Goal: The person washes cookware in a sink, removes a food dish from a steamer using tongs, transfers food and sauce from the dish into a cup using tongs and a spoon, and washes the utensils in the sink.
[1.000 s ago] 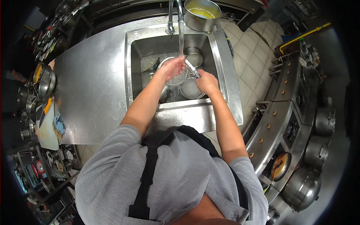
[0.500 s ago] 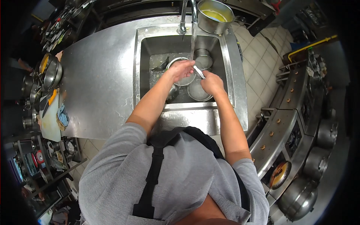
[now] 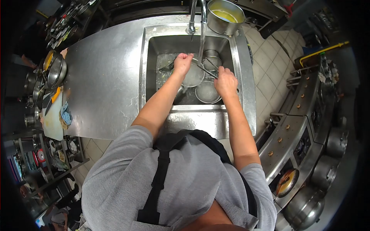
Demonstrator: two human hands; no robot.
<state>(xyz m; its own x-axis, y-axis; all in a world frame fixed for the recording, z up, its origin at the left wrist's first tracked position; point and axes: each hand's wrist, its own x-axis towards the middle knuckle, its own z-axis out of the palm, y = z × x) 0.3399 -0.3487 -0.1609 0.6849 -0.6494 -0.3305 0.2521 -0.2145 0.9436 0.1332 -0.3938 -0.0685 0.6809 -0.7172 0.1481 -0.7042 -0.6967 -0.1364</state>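
Observation:
My right hand grips what look like metal tongs, their two thin arms spread apart and pointing up and left over the sink. To the left of the water stream, my left hand is closed, fingertips pressed together; I cannot make out whether anything is in it. Below the hands a round pot holds cloudy water. A round metal pan lies in front of it, and a smaller pot stands at the back right of the basin.
A large pot with yellowish liquid stands behind the faucet, at the right corner. On the steel counter's left end are stacked pans, a cutting board with an orange-handled knife, and a blue cloth. Stoves line the right.
My hands have moved apart: the left one went up and left and closed, having been open beside the tongs. The tongs' arms, together before, are now spread.

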